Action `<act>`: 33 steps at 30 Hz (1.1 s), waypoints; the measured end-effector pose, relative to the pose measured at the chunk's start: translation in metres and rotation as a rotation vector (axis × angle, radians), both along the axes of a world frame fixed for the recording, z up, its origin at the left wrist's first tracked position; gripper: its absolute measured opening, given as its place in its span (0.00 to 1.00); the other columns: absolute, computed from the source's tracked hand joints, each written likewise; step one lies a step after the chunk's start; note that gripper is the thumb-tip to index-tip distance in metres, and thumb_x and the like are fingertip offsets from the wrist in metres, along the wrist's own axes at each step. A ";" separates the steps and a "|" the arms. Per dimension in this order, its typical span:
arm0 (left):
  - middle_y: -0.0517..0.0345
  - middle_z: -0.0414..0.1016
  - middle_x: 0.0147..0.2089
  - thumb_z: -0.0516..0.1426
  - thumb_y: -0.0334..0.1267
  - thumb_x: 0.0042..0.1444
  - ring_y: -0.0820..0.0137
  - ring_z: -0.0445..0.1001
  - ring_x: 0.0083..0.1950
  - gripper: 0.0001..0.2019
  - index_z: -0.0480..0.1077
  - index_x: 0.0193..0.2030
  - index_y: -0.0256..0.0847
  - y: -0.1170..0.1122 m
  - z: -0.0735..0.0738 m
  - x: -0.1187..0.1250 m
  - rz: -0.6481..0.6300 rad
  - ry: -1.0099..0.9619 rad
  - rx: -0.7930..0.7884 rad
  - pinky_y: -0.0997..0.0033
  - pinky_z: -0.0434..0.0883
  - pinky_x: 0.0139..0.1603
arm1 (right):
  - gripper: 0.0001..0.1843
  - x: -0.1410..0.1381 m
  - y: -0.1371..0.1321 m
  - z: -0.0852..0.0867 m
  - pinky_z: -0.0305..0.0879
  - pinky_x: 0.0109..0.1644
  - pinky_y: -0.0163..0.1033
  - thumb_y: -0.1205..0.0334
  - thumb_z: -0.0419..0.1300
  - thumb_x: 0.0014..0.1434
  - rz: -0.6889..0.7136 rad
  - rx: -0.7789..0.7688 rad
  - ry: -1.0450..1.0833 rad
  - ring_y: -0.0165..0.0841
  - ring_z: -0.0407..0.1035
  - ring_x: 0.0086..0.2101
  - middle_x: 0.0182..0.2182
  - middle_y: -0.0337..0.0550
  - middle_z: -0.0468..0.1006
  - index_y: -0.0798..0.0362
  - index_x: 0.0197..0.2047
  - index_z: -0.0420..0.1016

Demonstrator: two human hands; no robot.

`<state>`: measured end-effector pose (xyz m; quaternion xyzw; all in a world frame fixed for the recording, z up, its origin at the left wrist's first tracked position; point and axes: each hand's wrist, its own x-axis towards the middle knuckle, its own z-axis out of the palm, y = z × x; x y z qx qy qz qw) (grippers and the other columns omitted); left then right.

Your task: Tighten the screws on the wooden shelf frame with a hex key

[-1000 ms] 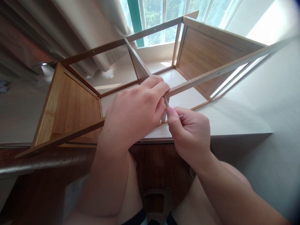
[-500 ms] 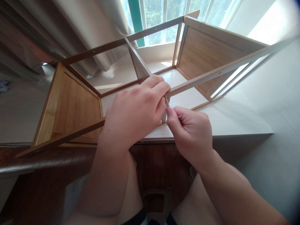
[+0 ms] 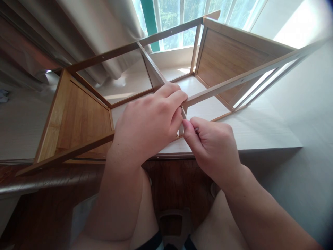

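A wooden frame with panelled ends lies across a pale ledge. My left hand is wrapped over its near rail, where a middle divider meets that rail; the fingertips are hidden on the far side. Just right of it, my right hand is closed on a thin metal hex key, thumb pressed along the shaft. The key's upper end meets the rail beside my left fingers. A short bit of metal also pokes out of my right fist.
Wooden end panels stand at the left and right of the frame. Behind are a beige curtain and a barred window. A wall rises at right. Below lies a dark wooden floor, with a stool between my legs.
My right hand has turned slightly and shifted a little with the hex key. My left hand keeps its hold on the rail; the whole view has drifted slightly.
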<state>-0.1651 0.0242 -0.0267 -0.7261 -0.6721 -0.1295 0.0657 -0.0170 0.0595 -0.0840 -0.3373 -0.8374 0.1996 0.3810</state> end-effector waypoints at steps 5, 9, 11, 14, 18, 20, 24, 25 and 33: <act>0.56 0.76 0.55 0.48 0.34 0.65 0.59 0.77 0.53 0.16 0.74 0.52 0.47 0.001 0.000 0.000 0.004 -0.001 -0.001 0.61 0.72 0.47 | 0.21 0.000 0.000 -0.001 0.42 0.27 0.38 0.62 0.53 0.68 0.014 -0.043 0.042 0.25 0.46 0.20 0.17 0.32 0.52 0.51 0.23 0.53; 0.56 0.76 0.55 0.48 0.34 0.65 0.59 0.77 0.53 0.16 0.74 0.51 0.47 0.001 0.000 0.000 -0.004 -0.004 0.009 0.61 0.73 0.48 | 0.22 -0.003 -0.003 -0.005 0.45 0.27 0.36 0.62 0.52 0.69 0.030 -0.138 0.158 0.25 0.46 0.21 0.17 0.31 0.52 0.51 0.23 0.53; 0.56 0.76 0.55 0.48 0.34 0.65 0.59 0.77 0.53 0.15 0.74 0.51 0.47 0.001 0.000 0.000 -0.003 -0.004 0.011 0.61 0.73 0.48 | 0.22 -0.006 -0.005 -0.007 0.46 0.27 0.36 0.61 0.52 0.70 0.034 -0.183 0.200 0.25 0.47 0.21 0.17 0.32 0.53 0.51 0.23 0.53; 0.57 0.76 0.55 0.48 0.34 0.65 0.59 0.77 0.52 0.15 0.74 0.51 0.47 0.000 0.000 0.000 -0.001 -0.003 0.003 0.61 0.73 0.47 | 0.23 -0.008 -0.008 -0.009 0.46 0.27 0.36 0.60 0.52 0.70 0.034 -0.245 0.242 0.25 0.48 0.21 0.17 0.32 0.55 0.52 0.22 0.55; 0.57 0.76 0.56 0.48 0.34 0.65 0.60 0.77 0.53 0.16 0.74 0.52 0.47 0.000 0.001 0.000 0.000 -0.006 -0.009 0.61 0.73 0.48 | 0.26 -0.011 -0.012 -0.011 0.48 0.27 0.36 0.56 0.51 0.71 0.032 -0.382 0.334 0.25 0.51 0.20 0.16 0.33 0.57 0.52 0.20 0.57; 0.56 0.75 0.56 0.48 0.34 0.65 0.60 0.77 0.53 0.16 0.74 0.52 0.47 0.001 0.001 0.000 -0.002 -0.009 -0.008 0.61 0.73 0.48 | 0.27 -0.014 -0.015 -0.012 0.50 0.26 0.36 0.54 0.51 0.71 0.040 -0.489 0.416 0.25 0.53 0.20 0.15 0.34 0.59 0.52 0.20 0.58; 0.57 0.76 0.56 0.48 0.34 0.65 0.60 0.77 0.52 0.17 0.74 0.53 0.47 0.001 0.000 -0.001 -0.015 -0.007 0.011 0.61 0.73 0.49 | 0.28 -0.020 -0.020 -0.013 0.51 0.22 0.34 0.49 0.52 0.70 0.091 -0.711 0.627 0.25 0.54 0.17 0.14 0.33 0.59 0.51 0.19 0.57; 0.57 0.76 0.56 0.48 0.34 0.65 0.61 0.77 0.52 0.17 0.74 0.53 0.47 0.001 -0.001 -0.001 -0.018 -0.005 0.016 0.61 0.73 0.49 | 0.28 -0.022 -0.021 -0.013 0.51 0.21 0.34 0.49 0.53 0.70 0.107 -0.760 0.678 0.25 0.54 0.16 0.13 0.33 0.59 0.51 0.19 0.57; 0.55 0.76 0.55 0.47 0.35 0.66 0.60 0.77 0.52 0.17 0.74 0.52 0.47 0.000 0.000 0.000 -0.015 -0.007 0.011 0.61 0.73 0.49 | 0.28 -0.027 -0.022 -0.009 0.50 0.16 0.33 0.45 0.58 0.65 0.166 -1.004 0.906 0.24 0.51 0.13 0.11 0.30 0.54 0.49 0.20 0.53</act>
